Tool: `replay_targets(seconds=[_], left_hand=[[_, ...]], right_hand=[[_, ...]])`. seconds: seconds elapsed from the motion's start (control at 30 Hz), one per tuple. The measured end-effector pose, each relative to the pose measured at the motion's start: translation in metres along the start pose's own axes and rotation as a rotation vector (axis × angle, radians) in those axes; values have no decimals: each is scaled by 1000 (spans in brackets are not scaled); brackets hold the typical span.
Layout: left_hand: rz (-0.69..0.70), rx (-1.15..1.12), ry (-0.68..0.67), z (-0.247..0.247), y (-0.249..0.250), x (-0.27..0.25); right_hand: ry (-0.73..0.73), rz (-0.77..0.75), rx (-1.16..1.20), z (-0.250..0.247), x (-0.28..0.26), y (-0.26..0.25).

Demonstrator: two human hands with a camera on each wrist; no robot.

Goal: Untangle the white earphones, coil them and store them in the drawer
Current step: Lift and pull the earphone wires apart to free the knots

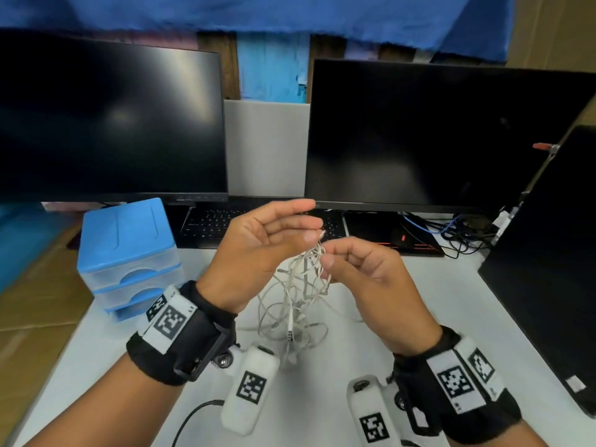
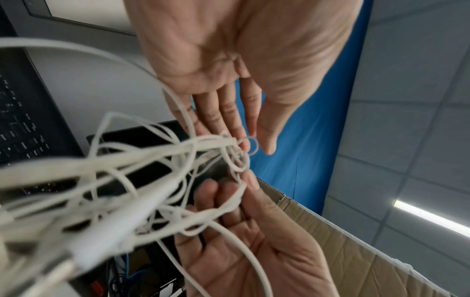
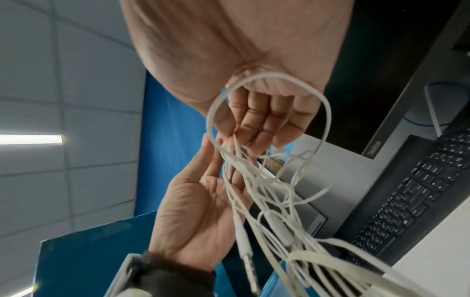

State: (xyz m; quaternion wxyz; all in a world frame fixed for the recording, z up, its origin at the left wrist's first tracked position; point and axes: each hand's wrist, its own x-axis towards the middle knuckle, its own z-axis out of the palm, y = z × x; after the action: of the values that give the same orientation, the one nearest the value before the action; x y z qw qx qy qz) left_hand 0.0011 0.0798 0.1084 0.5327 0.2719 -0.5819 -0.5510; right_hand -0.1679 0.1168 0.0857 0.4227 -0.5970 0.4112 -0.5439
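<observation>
The white earphones [image 1: 300, 298] are a tangled bundle hanging above the white desk [image 1: 419, 317], with the lower loops trailing onto it. My left hand [image 1: 314, 227] is raised palm-inward and pinches the top of the tangle between thumb and fingertips, the other fingers nearly straight. My right hand [image 1: 325, 256], just below and to the right, has curled fingers and pinches a strand. In the left wrist view a small loop of the earphones [image 2: 152, 160] sits at my left hand [image 2: 254, 146]. In the right wrist view the jack plug [image 3: 248, 259] dangles free. The blue drawer unit [image 1: 129, 253] stands at the left, its drawers closed.
Two dark monitors [image 1: 109, 124] stand behind, with a black keyboard [image 1: 209, 224] under them. A black laptop [image 1: 548, 269] stands on edge at the right, and loose cables [image 1: 458, 227] lie at the back right. A black cord [image 1: 193, 417] runs along the near desk edge.
</observation>
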Motion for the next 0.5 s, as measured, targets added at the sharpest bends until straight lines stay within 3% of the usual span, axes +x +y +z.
replay_targets(seconds=[0.17, 0.33, 0.5], left_hand=[[74, 185, -93, -3, 0, 0], [100, 413, -110, -6, 0, 1], [35, 357, -171, -5, -1, 0]], right_hand=[[-32, -14, 58, -3, -1, -4], [-50, 115, 237, -4, -3, -6], [2, 233, 376, -6, -4, -12]])
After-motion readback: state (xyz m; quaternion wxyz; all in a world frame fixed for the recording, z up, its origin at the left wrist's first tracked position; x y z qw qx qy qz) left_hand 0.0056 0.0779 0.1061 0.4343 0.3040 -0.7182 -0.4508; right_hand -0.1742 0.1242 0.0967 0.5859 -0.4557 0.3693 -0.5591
